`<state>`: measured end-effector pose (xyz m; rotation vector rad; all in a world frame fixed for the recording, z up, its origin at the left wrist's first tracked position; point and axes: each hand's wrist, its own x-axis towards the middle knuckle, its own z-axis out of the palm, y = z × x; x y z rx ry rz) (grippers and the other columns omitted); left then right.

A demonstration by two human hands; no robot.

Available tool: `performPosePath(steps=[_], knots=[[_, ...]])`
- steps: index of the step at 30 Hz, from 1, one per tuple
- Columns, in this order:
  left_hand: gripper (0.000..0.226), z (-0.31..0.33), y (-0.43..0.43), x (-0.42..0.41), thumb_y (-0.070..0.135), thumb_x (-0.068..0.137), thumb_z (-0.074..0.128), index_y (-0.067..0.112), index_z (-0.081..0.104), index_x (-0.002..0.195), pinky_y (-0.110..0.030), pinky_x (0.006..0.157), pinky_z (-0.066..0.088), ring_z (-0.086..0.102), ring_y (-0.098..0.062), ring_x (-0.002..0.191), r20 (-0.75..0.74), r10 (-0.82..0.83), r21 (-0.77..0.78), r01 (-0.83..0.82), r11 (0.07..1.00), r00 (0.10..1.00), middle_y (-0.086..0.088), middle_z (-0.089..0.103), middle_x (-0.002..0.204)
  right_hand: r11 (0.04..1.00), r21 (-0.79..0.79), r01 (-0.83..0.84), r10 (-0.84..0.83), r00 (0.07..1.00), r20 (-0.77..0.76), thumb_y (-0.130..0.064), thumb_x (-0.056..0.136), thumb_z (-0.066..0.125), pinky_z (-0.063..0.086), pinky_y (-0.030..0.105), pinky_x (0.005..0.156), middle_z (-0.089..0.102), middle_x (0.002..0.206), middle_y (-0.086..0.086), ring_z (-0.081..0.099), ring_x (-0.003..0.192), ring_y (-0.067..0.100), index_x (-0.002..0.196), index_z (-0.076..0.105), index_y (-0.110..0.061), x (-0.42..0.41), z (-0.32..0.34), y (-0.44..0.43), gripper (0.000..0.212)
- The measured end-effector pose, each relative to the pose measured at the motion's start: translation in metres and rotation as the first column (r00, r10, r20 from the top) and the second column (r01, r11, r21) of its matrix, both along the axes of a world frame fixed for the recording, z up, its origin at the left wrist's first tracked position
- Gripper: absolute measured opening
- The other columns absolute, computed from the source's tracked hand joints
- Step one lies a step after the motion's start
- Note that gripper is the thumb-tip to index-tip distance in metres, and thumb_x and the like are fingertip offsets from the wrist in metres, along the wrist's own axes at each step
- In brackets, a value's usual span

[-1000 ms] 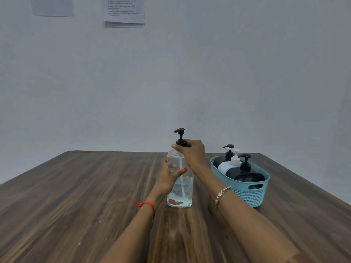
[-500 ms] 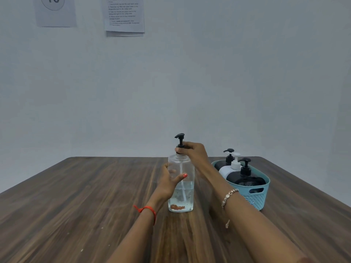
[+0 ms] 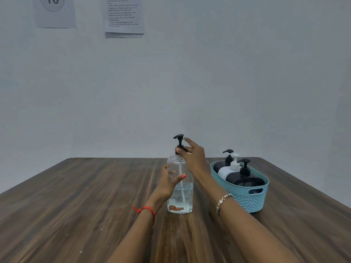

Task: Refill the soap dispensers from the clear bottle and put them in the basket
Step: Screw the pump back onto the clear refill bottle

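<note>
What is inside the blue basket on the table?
Three pump dispensers are in the basket: a rear black dispenser, a white dispenser and a front black dispenser. The basket wall hides their lower parts; how full they are cannot be seen.

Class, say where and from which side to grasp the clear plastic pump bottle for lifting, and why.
Grip the clear plastic pump bottle round its broad upright body at mid-height, coming from the left: the blue plastic basket flanks its right side, and the thin black pump collar likely offers little hold.
</note>
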<state>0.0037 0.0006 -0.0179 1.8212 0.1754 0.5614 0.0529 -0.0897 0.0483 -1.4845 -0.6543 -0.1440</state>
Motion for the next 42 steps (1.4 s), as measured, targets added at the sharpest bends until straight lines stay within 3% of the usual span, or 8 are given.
performPosePath(steps=[3,8,17,22,26,32,36,42], knots=[[0.070,0.001,-0.001,-0.003,0.029,0.084,0.065,0.013,0.024,0.139,-0.037,0.097,0.044,0.048,-0.023,0.115,0.002,-0.010,-0.016,0.010,1.000,1.000,-0.011,0.041,0.135,0.996,0.000,0.086,-0.084,0.984,0.154,-0.017,0.086,0.064,0.039,0.003,0.069,0.066,0.090,-0.007,0.059,0.076,-0.004,0.131,0.038,-0.028,-0.008,-0.009,-0.002,0.053],[0.064,0.001,-0.003,-0.007,0.027,0.086,0.063,0.012,0.026,0.136,-0.032,0.089,0.045,0.049,-0.019,0.110,0.007,-0.011,-0.013,0.011,1.000,1.000,-0.011,0.043,0.132,0.990,0.024,0.138,-0.138,0.938,0.319,-0.011,0.090,0.058,0.037,-0.003,0.069,0.067,0.098,0.002,0.060,0.088,0.009,0.123,0.046,-0.021,-0.009,-0.018,0.005,0.037],[0.065,0.000,-0.001,-0.004,0.029,0.085,0.063,0.013,0.026,0.136,-0.040,0.093,0.048,0.052,-0.024,0.112,-0.009,0.007,-0.006,-0.007,1.000,1.000,-0.007,0.045,0.127,0.972,-0.008,0.235,-0.196,0.828,0.526,-0.008,0.092,0.052,0.050,0.040,0.087,0.061,0.096,0.001,0.059,0.093,0.021,0.125,0.053,-0.017,-0.001,-0.027,0.014,0.034],[0.064,0.000,-0.001,-0.006,0.032,0.083,0.065,0.015,0.029,0.134,-0.045,0.095,0.049,0.054,-0.028,0.112,-0.016,0.016,0.009,-0.016,1.000,1.000,-0.008,0.048,0.126,0.958,-0.005,0.288,-0.218,0.737,0.640,-0.008,0.093,0.050,0.052,0.036,0.082,0.062,0.101,0.006,0.057,0.091,0.016,0.128,0.035,-0.035,0.001,-0.032,0.014,0.047],[0.065,-0.003,0.002,-0.004,0.037,0.081,0.066,0.016,0.032,0.132,-0.045,0.091,0.052,0.057,-0.026,0.108,-0.016,0.004,0.017,-0.004,1.000,1.000,-0.011,0.051,0.124,0.932,-0.018,0.361,-0.244,0.664,0.707,-0.011,0.093,0.045,0.053,0.041,0.078,0.062,0.101,0.009,0.058,0.087,0.018,0.139,0.038,-0.025,0.008,-0.036,0.018,0.049],[0.087,-0.007,0.006,0.000,0.061,0.068,0.067,0.017,0.032,0.134,-0.048,0.092,0.051,0.058,-0.024,0.109,-0.015,0.002,0.020,-0.002,1.000,1.000,-0.010,0.053,0.125,0.873,-0.084,0.481,-0.256,0.597,0.761,-0.012,0.091,0.042,0.053,0.036,0.061,0.059,0.095,0.015,0.056,0.071,0.023,0.142,0.029,-0.027,0.008,-0.035,0.019,0.054],[0.063,-0.004,0.002,-0.002,0.035,0.085,0.061,0.014,0.031,0.136,-0.039,0.092,0.051,0.055,-0.021,0.109,0.006,0.004,0.049,-0.005,0.999,1.000,-0.003,0.046,0.124,0.825,-0.126,0.550,-0.265,0.574,0.775,-0.005,0.087,0.051,0.052,0.036,0.055,0.057,0.087,0.016,0.052,0.062,0.024,0.140,0.037,-0.020,0.006,-0.031,0.022,0.057],[0.051,-0.007,0.003,-0.001,0.020,0.091,0.055,0.010,0.033,0.136,-0.011,0.068,0.051,0.054,0.001,0.094,0.061,-0.028,0.062,0.024,0.998,0.998,0.001,0.051,0.120,0.738,-0.072,0.671,-0.315,0.437,0.842,0.005,0.070,0.072,0.046,0.026,0.048,0.053,0.076,0.014,0.047,0.056,0.018,0.136,0.041,-0.013,0.012,-0.031,0.027,0.075]])
